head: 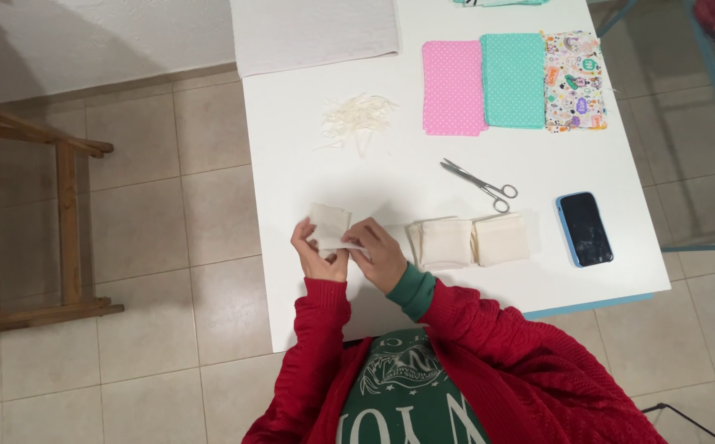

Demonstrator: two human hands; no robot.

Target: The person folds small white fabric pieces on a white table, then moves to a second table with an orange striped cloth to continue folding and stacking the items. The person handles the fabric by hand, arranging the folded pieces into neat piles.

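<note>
Both hands, left hand [318,251] and right hand [379,251], pinch a small cream fabric square [329,224] mid-fold; next, firm creasing seems required.

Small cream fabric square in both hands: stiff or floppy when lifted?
Likely floppy: the small cream fabric square looks thin, pinched between left hand and right hand. Probably very light, like the stacked cream fabric pieces. Unlikely to roll.

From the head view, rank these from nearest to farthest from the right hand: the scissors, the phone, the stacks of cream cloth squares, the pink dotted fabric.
1. Stacks of cream cloth squares, just beside the right hand, on its outer side.
2. Scissors, farther up the table.
3. Phone and pink dotted fabric: too close to call; phone by the table's right edge, fabric at the far end.
</note>
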